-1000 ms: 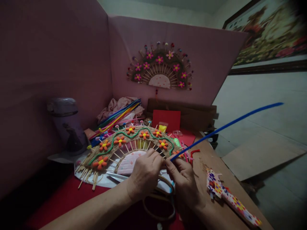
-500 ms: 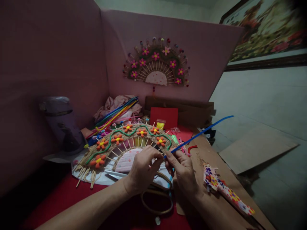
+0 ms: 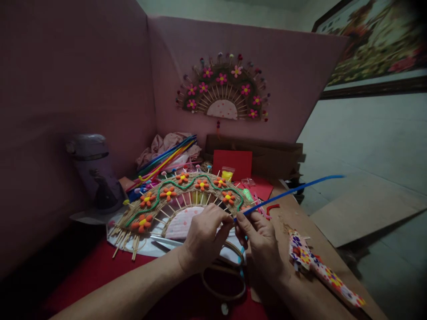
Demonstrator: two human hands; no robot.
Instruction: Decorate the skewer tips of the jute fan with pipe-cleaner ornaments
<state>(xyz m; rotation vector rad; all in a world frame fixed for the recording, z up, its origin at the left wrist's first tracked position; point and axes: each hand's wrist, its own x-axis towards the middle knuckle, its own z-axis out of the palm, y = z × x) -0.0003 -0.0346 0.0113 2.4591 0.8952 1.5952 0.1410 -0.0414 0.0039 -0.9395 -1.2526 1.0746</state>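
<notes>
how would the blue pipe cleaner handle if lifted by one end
Probably light and fairly stiff: the blue pipe cleaner juts far beyond the right hand without drooping. It likely bends easily, though, as it curves toward its tip.

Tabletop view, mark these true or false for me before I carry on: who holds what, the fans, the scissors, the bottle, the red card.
1. The right hand holds the blue pipe cleaner. True.
2. The flowers on the lying fan are pink. False: they are orange with yellow centres.
3. The scissors are raised in the right hand. False: they lie below the hands, blades towards the left.
4. A lidded bottle stands to the left of the lying fan. True.
5. The upright red card is nearer the camera than the lying fan. False: it is behind that fan.
6. Another fan hangs on the pink panel. True.
</notes>
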